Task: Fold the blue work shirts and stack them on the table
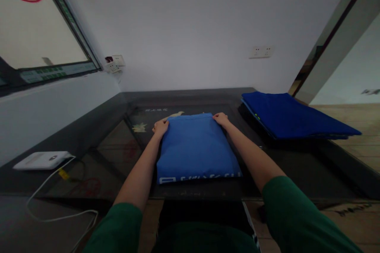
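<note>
A folded light-blue cloth (198, 146) lies flat on the dark table in front of me, with part of some white lettering along its near edge. My left hand (160, 126) is closed at its far left corner. At the far right corner my right hand (221, 118) pinches the edge between thumb and fingers. What kind of cloth item it is, I cannot tell.
A stack of folded dark-blue cloths (292, 114) lies at the right, overhanging the table's side. On the left sits a white device (41, 160) with a white cable (44, 184) trailing down. Behind the dark table (190, 97) rises a wall with sockets (260, 52).
</note>
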Demonstrator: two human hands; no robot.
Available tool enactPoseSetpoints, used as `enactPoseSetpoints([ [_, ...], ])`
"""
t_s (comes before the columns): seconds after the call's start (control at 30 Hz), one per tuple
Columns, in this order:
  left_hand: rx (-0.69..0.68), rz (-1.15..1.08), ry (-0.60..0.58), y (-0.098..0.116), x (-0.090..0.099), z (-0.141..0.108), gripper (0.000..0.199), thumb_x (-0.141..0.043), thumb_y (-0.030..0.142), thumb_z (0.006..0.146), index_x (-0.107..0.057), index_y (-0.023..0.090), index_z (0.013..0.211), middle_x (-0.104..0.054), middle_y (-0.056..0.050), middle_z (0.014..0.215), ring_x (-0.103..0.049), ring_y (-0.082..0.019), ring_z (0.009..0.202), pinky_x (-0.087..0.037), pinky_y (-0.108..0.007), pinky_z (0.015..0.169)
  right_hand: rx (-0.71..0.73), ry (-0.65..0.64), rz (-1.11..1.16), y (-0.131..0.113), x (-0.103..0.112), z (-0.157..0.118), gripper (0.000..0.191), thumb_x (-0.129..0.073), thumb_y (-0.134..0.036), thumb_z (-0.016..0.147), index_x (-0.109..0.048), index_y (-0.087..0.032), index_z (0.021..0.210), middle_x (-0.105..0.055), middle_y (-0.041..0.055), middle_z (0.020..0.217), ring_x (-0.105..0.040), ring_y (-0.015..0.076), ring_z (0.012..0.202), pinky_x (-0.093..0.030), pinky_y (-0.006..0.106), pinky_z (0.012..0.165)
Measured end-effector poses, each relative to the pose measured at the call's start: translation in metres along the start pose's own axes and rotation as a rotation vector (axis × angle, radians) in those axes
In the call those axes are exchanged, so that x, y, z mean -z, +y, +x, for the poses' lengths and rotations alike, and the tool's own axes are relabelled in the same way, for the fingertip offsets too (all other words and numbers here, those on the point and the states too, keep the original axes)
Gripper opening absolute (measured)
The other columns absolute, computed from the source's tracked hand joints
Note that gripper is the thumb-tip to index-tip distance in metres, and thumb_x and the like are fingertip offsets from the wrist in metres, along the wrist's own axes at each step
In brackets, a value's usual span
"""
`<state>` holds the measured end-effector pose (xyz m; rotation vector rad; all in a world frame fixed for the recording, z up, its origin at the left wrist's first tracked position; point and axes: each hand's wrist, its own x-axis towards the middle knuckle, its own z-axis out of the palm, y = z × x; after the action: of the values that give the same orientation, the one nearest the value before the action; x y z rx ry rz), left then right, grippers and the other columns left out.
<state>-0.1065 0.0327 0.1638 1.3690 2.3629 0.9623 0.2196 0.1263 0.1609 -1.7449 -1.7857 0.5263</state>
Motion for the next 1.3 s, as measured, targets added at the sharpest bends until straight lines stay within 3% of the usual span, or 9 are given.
enactPoseSetpoints([
  [0.13, -0.044, -0.149, -0.040, 0.000, 0.000, 0.008, 0.027, -0.050, 0.028, 0.087, -0.063, 0.018, 0.109, -0.070, -0.009, 0.103, -0.065, -0.022, 0.093, -0.050, -0.030, 0.078, 0.026, -0.031, 0.122, -0.006, 0.000, 0.006, 0.019, -0.063, -0.021, 0.078, -0.068, -0.017, 0.095, -0.070, 0.0051, 0.088, -0.064, 0.0158, 0.083, -0.048, 0.027, 0.077],
  [0.27, -0.078, -0.209, -0.048, -0.002, 0.006, 0.014, 0.024, -0.047, 0.024, 0.088, -0.062, 0.017, 0.106, -0.070, -0.007, 0.097, -0.065, -0.017, 0.085, -0.050, -0.025, 0.071, 0.028, -0.014, 0.200, -0.008, 0.001, 0.005, 0.021, -0.056, -0.025, 0.083, -0.063, -0.015, 0.100, -0.069, 0.0064, 0.093, -0.062, 0.0141, 0.080, -0.048, 0.025, 0.071],
  [0.47, -0.036, -0.158, -0.024, -0.002, 0.009, 0.015, 0.030, -0.058, 0.021, 0.082, -0.058, 0.014, 0.112, -0.070, -0.007, 0.088, -0.065, -0.017, 0.079, -0.051, -0.025, 0.068, 0.007, 0.047, 0.203, -0.004, -0.002, 0.002, 0.023, -0.058, -0.021, 0.080, -0.061, -0.016, 0.103, -0.068, 0.0063, 0.092, -0.062, 0.0164, 0.079, -0.049, 0.028, 0.072],
  [0.73, -0.022, 0.003, 0.003, -0.007, 0.010, 0.011, 0.030, -0.062, 0.020, 0.078, -0.061, 0.016, 0.108, -0.070, -0.010, 0.101, -0.066, -0.020, 0.091, -0.050, -0.028, 0.078, 0.005, 0.067, 0.100, -0.001, -0.002, -0.001, 0.024, -0.066, -0.019, 0.076, -0.064, -0.017, 0.099, -0.068, 0.0049, 0.085, -0.064, 0.0174, 0.077, -0.049, 0.030, 0.074],
  [0.87, -0.068, 0.088, 0.004, -0.003, 0.010, 0.005, 0.027, -0.059, 0.019, 0.080, -0.062, 0.017, 0.107, -0.069, -0.011, 0.109, -0.064, -0.022, 0.102, -0.048, -0.030, 0.087, 0.028, 0.077, 0.019, -0.002, -0.001, -0.013, 0.025, -0.063, -0.017, 0.078, -0.063, -0.018, 0.103, -0.069, 0.0082, 0.097, -0.064, 0.0205, 0.089, -0.049, 0.033, 0.079],
  [0.97, -0.114, 0.148, 0.023, 0.004, 0.013, -0.005, 0.034, -0.058, 0.021, 0.082, -0.061, 0.017, 0.115, -0.063, -0.016, 0.120, -0.057, -0.028, 0.114, -0.045, -0.038, 0.095, 0.087, 0.098, -0.045, -0.012, 0.003, -0.025, 0.029, -0.057, -0.015, 0.082, -0.062, -0.017, 0.111, -0.064, 0.0130, 0.114, -0.060, 0.0247, 0.104, -0.047, 0.037, 0.087],
  [1.07, -0.274, 0.250, 0.078, 0.018, 0.011, -0.018, 0.041, -0.052, 0.026, 0.086, -0.056, 0.020, 0.126, -0.051, -0.016, 0.136, -0.044, -0.032, 0.128, -0.037, -0.047, 0.103, 0.196, 0.125, -0.083, -0.029, 0.006, -0.037, 0.038, -0.051, -0.018, 0.087, -0.056, -0.020, 0.125, -0.054, 0.0134, 0.132, -0.048, 0.0265, 0.123, -0.041, 0.040, 0.099],
  [1.17, -0.509, 0.359, -0.038, 0.029, 0.000, -0.034, 0.043, -0.042, 0.032, 0.093, -0.051, 0.025, 0.135, -0.042, -0.010, 0.148, -0.034, -0.029, 0.138, -0.027, -0.049, 0.111, 0.396, 0.009, -0.194, -0.041, 0.001, -0.051, 0.040, -0.044, -0.029, 0.094, -0.053, -0.023, 0.132, -0.048, 0.0100, 0.141, -0.040, 0.0260, 0.132, -0.034, 0.042, 0.107],
  [1.3, -0.557, 0.443, -0.299, 0.025, -0.017, -0.052, 0.052, -0.029, 0.047, 0.097, -0.032, 0.033, 0.148, -0.022, -0.004, 0.159, -0.017, -0.028, 0.146, -0.014, -0.054, 0.115, 0.501, -0.189, -0.346, -0.033, -0.012, -0.067, 0.048, -0.040, -0.042, 0.096, -0.046, -0.027, 0.141, -0.035, 0.0071, 0.153, -0.028, 0.0325, 0.140, -0.024, 0.053, 0.112],
])
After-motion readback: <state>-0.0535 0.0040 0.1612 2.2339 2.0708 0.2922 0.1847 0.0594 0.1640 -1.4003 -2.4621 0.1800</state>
